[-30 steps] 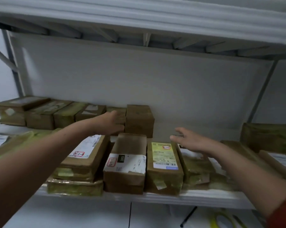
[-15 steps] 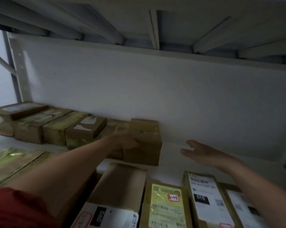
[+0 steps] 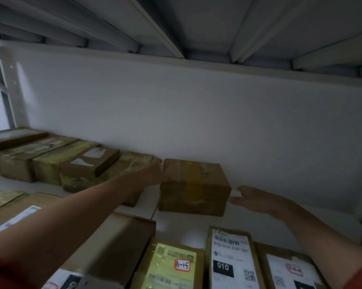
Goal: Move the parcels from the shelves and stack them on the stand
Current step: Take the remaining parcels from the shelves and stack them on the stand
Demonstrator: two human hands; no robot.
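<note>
While all brown parcels (image 3: 88,165) are sitting on the white shelf (image 3: 196,230), the left hand (image 3: 153,173) is pressing straight fingers against the centre-frame brown taped cardboard box (image 3: 193,186); the right hand (image 3: 261,202), fingers spread, is hovering beside it.

Head view, seemingly close, facing shelves (image 3: 176,225).

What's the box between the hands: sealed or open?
Sealed. Tape runs over the closed top and down the front of the box; no flap is lifted.

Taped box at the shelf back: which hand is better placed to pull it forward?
Probably the left hand: it rests against the left side of the taped box; the right hand hovers open by its right corner.
</note>
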